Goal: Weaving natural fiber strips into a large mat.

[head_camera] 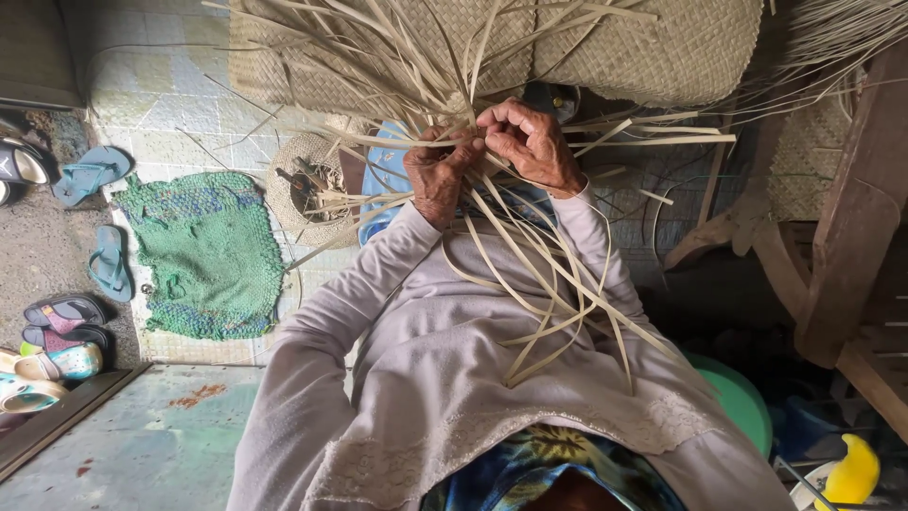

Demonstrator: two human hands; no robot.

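- Straw-coloured flat strips (530, 274) fan out from the edge of a half-woven mat (653, 47), and both hands work just below that edge, where the loose ends cross.
- Left hand (437, 175): its fingers are closed together, pinching a few strips tight against the woven edge.
- Right hand (532, 142): its fingers are curled and pinched on one strip, touching the left hand at the fingertips.
- Judged from this grip, the plaiting goes well if the held strips stay flat and untwisted, each one pulled snug to the mat's edge before the next crosses it, with even tension so the weave stays square.
- Strips look thin, stiff and springy, dry and matt; long tails drape from the mat's edge over the pale sleeves (378, 312).
- Mat itself shows a fine, regular checker weave, and it is rolled or folded into a soft bulge.
- Left of the mat's edge lies a small round woven basket (307, 189) with scraps in it; further left, a green knitted rug (203, 255) with a rough, nubby surface lies on the tiled floor (151, 95), and beyond it, sandals (90, 173).
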